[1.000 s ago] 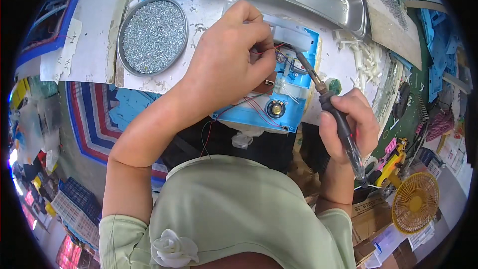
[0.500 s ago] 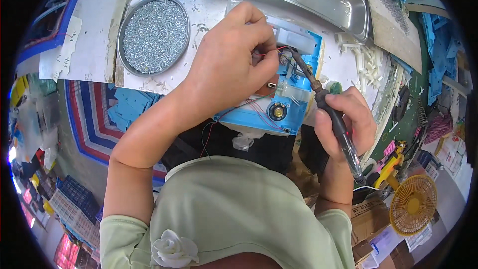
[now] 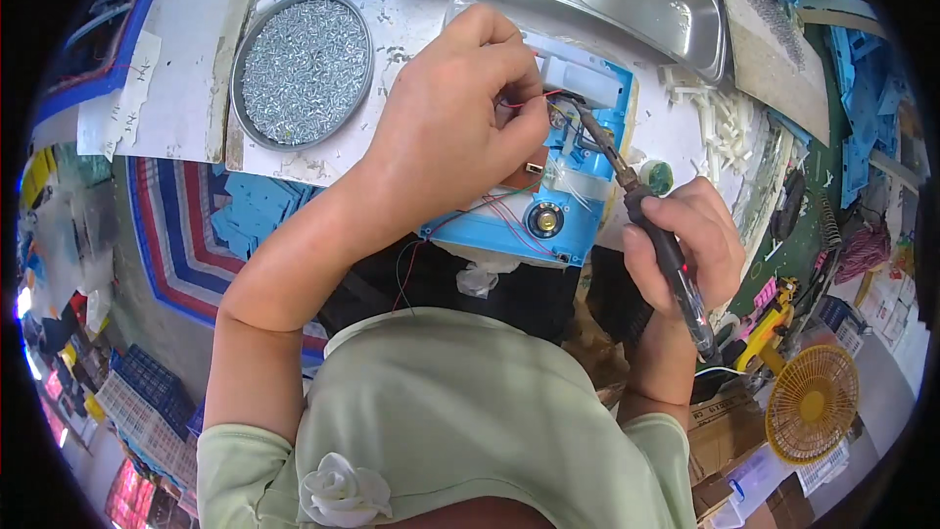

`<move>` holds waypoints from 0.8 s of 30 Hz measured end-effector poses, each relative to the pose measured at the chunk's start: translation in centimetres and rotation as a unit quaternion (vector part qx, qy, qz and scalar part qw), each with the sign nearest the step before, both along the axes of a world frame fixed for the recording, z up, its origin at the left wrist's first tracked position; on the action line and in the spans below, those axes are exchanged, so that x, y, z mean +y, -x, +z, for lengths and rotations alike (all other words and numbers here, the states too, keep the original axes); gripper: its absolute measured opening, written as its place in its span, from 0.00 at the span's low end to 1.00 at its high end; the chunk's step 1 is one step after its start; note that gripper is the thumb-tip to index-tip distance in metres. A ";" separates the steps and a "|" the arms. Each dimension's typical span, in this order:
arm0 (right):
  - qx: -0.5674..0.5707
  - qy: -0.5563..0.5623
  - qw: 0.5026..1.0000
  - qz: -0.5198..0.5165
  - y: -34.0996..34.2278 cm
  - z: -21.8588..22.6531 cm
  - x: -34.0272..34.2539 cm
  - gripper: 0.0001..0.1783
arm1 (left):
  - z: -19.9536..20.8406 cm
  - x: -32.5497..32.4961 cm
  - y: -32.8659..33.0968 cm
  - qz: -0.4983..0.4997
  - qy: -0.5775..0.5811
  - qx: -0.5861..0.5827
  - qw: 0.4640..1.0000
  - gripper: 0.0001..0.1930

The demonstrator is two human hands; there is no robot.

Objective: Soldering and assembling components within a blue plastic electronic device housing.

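Note:
My right hand is wrapped round the dark handle of a soldering iron, which tilts up and to the left. Its tip lies close to the end of a thin red wire; whether they touch is too small to tell. Thumb and fingers of my left hand pinch that wire over a blue plastic housing. Inside the housing are a brown circuit board, a round speaker and several thin wires. My left hand hides the housing's left part.
A round tray of small metal screws stands to the left. At the back is a steel compartment tray. White plastic pieces lie to the right, beside a small green-topped round thing. A yellow fan stands at lower right.
My right hand and the soldering iron have shifted slightly right and down. My left hand stays in place with the red wire.

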State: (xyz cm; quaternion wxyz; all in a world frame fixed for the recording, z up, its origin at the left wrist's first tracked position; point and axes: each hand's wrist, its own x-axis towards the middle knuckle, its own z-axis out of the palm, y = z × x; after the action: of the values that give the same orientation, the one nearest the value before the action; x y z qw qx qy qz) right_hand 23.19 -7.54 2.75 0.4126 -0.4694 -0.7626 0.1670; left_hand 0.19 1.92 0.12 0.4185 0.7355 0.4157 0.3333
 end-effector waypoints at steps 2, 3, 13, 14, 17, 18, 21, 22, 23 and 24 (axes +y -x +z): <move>0.005 -0.001 1.000 -0.004 0.0 0.0 0.0 0.20 | -0.1 0.0 0.0 0.002 0.003 0.000 1.000 0.04; 0.006 0.000 1.000 -0.007 0.0 -0.1 0.0 0.20 | -0.1 0.0 0.0 0.002 0.005 0.000 1.000 0.04; 0.001 0.002 1.000 -0.003 0.3 -0.6 0.9 0.19 | -0.4 -0.1 -0.1 0.006 -0.006 0.009 1.000 0.04; 0.001 0.005 1.000 -0.003 0.4 -0.4 1.0 0.19 | -0.5 -0.1 -0.2 0.008 -0.009 0.008 1.000 0.04; 0.000 0.012 1.000 0.004 0.4 -0.2 1.2 0.19 | -0.4 -0.1 -0.2 0.013 -0.026 0.025 0.999 0.05; -0.001 0.015 1.000 0.006 0.4 -0.1 1.2 0.19 | -0.3 -0.1 -0.3 0.013 -0.034 0.033 0.999 0.05; 0.000 0.012 1.000 0.006 0.5 0.0 1.2 0.19 | -0.5 -0.2 -0.4 0.023 -0.046 0.032 0.998 0.06; 0.001 0.011 1.000 0.005 0.5 -0.1 1.2 0.19 | -0.5 -0.2 -0.4 0.023 -0.053 0.034 0.998 0.06; 0.001 0.011 1.000 0.005 0.5 -0.1 1.2 0.19 | -0.5 -0.2 -0.4 0.023 -0.059 0.036 0.997 0.06; 0.002 0.011 1.000 0.004 0.5 -0.2 1.2 0.19 | -0.5 -0.2 -0.5 0.024 -0.066 0.038 0.997 0.06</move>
State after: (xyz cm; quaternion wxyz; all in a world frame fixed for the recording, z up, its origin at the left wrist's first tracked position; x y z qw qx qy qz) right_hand 22.73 -6.33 2.56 0.4084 -0.4704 -0.7618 0.1779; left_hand 0.65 1.72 -0.41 0.3451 0.7635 0.4255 0.3420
